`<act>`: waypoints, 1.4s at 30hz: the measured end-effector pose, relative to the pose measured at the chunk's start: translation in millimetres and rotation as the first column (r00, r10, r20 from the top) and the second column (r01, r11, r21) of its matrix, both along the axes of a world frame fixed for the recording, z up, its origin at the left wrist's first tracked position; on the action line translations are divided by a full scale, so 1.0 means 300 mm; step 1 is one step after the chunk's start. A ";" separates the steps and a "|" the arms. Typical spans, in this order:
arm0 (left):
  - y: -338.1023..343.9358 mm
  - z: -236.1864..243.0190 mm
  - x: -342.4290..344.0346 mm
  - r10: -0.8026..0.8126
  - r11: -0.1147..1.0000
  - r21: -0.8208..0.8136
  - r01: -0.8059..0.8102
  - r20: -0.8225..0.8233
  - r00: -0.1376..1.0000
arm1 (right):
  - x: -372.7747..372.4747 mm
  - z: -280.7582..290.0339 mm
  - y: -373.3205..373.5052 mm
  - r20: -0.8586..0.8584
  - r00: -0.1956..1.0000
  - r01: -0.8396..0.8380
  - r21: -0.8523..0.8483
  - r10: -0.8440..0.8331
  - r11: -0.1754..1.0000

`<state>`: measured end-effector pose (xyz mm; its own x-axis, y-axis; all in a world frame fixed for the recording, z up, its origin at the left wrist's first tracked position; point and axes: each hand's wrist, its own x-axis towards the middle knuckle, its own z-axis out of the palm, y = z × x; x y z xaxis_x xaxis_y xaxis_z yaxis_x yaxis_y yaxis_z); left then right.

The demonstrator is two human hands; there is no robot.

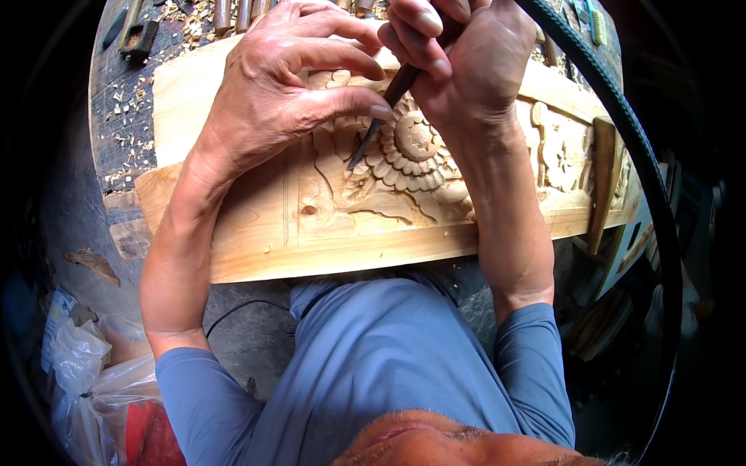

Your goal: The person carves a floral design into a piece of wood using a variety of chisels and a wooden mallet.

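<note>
My right hand (474,74) is closed around the dark handle of a carving chisel (367,141). The chisel's narrow metal blade slants down to the left, its tip at the carved wood beside a round flower (417,138) with layered petals. My left hand (303,81) is open, fingers curved and spread over the panel, with the thumb tip right by the chisel's shaft; whether it touches cannot be told. Beneath both hands lies a pale wooden panel (256,225) carved in relief with leaves and scrolls. Part of the carving is hidden by my hands and right forearm.
Wood chips (128,128) litter the dark worktable (116,85). Several tool handles (223,14) line its far edge, and a brush (597,27) lies far right. A wooden bar (602,182) crosses the panel's right end. Plastic bags (97,380) sit on the floor at left.
</note>
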<state>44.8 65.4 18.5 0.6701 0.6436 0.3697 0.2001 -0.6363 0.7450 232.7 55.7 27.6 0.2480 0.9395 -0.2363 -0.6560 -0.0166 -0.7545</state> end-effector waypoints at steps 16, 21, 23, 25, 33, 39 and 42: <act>-0.022 -0.056 -0.026 0.014 0.961 -0.275 0.035 0.174 0.985 | 0.011 -0.031 -0.017 -0.151 0.979 -0.133 0.027 0.136 0.991; -0.019 -0.065 -0.002 0.227 0.951 -0.257 -0.174 0.193 0.955 | 0.108 -0.036 0.025 -0.368 0.877 -0.279 0.136 0.310 0.950; -0.018 -0.071 -0.003 0.241 0.948 -0.258 -0.187 0.196 0.951 | 0.137 -0.051 0.038 -0.310 0.900 -0.281 0.128 0.308 0.951; -0.023 -0.072 -0.001 0.267 0.938 -0.274 -0.210 0.189 0.945 | 0.146 -0.043 0.041 -0.302 0.914 -0.251 0.103 0.270 0.963; -0.040 -0.053 0.000 0.359 0.879 -0.376 -0.293 0.116 0.926 | 0.126 0.037 0.038 -0.303 0.951 -0.044 0.087 0.068 0.995; -0.029 -0.061 -0.018 0.381 0.839 -0.485 -0.246 0.202 0.902 | 0.182 0.146 -0.009 -0.004 1.000 0.008 0.199 -0.007 0.980; -0.024 -0.063 -0.019 0.397 0.847 -0.468 -0.250 0.246 0.884 | 0.174 0.238 -0.075 0.382 0.924 -0.071 0.248 -0.030 0.966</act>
<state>39.0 58.3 -0.2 0.2856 0.9418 0.1772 0.0424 -0.1971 0.9795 284.9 33.1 98.9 0.2515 0.9607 0.1174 -0.3206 0.1971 -0.9265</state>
